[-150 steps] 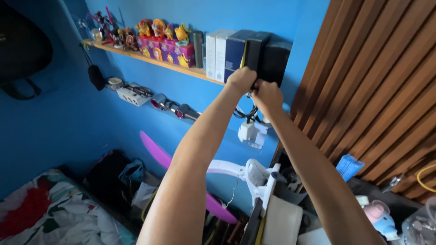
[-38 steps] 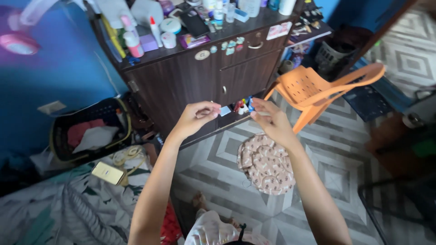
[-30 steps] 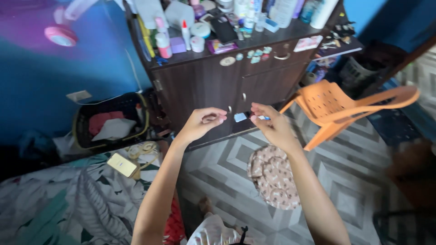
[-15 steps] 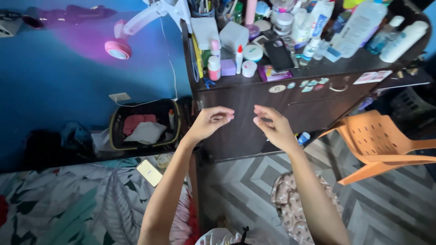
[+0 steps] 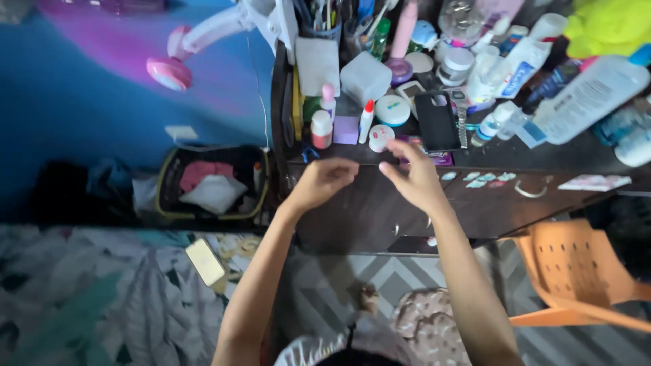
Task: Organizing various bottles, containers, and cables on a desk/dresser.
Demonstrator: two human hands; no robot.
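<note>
Both hands hover at frame centre before the dark wooden bench: left hand curled, its grip unreadable through blur, right hand with fingers apart, nearest the small round white jar above—probably light, rigid, slippery, best pinched at its sides.
</note>
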